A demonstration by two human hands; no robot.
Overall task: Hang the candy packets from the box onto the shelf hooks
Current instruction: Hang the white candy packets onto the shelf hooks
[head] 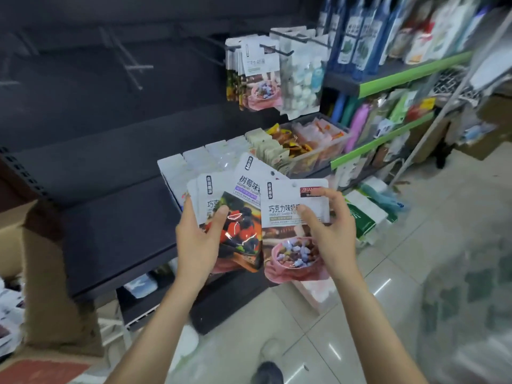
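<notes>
My left hand (201, 239) grips a fanned bunch of candy packets (241, 217), the front one showing red and dark berries. My right hand (327, 231) pinches a single chocolate-flavour packet (288, 239) with a pink bowl picture, held just right of the bunch. Both are in front of the dark shelf. Up and to the right, a shelf hook (274, 49) carries matching hung packets (257, 76). Bare hooks (130, 59) stick out of the dark back panel at the upper left. The cardboard box (55, 273) stands open at the lower left.
Rows of white packets (199, 162) and a clear bin of snacks (313, 142) sit on the dark shelf behind my hands. Green-edged shelves (399, 73) with bottles and bags stand at the right. Tiled floor and a shoe (267, 372) lie below.
</notes>
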